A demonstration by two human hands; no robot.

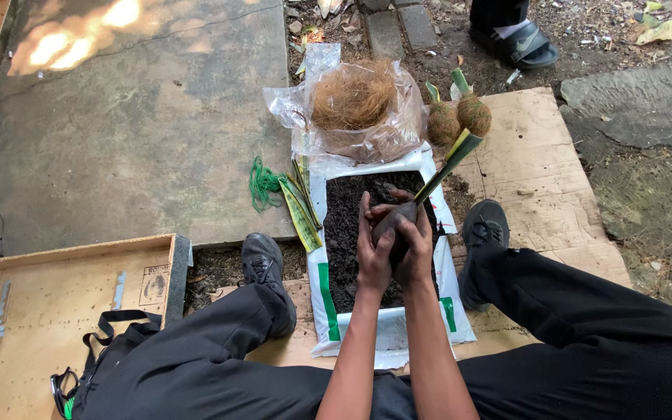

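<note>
Head view, looking down between two knees in black trousers: a white plastic sack with green stripes (pixel 392 330), slit open along its top face, lies flat on a sheet of brown corrugated cardboard (pixel 546 179) and holds dark, crumbly potting soil (pixel 344 225). Over that soil both hands meet. The left hand (pixel 372 247) and the right hand (pixel 416 247) press together around a dark rounded ball of soil (pixel 395 222), fingers wrapped close so each grip is shut tight on it. From the ball a stiff green leaf cutting with pale yellow edges (pixel 451 163) sticks out, tilted up and to the right, its cut tip near the far end of the sack.

Beyond the sack sits a clear crinkled plastic bag (pixel 398 132), open at the top, filled with a loose mound of brown coconut fibre (pixel 353 95), wiry and tangled. Just right of that bag, on the cardboard, stand two round fibre-wrapped balls (pixel 458 118), each with a short green leaf stub rising from it.

Left of the sack lies a small tangle of thin green string (pixel 263 184) on the grey concrete slab (pixel 134 124), with a few cut leaf strips, green and yellow, (pixel 299 206) beside it. Black lace-up shoes (pixel 262 260) rest either side of the sack. At lower left an open shallow cardboard box (pixel 64 288) has a black strapped bag (pixel 114 330) lying over its near edge. At the top, another person's black sandal (pixel 524 43) stands on bare ground.
</note>
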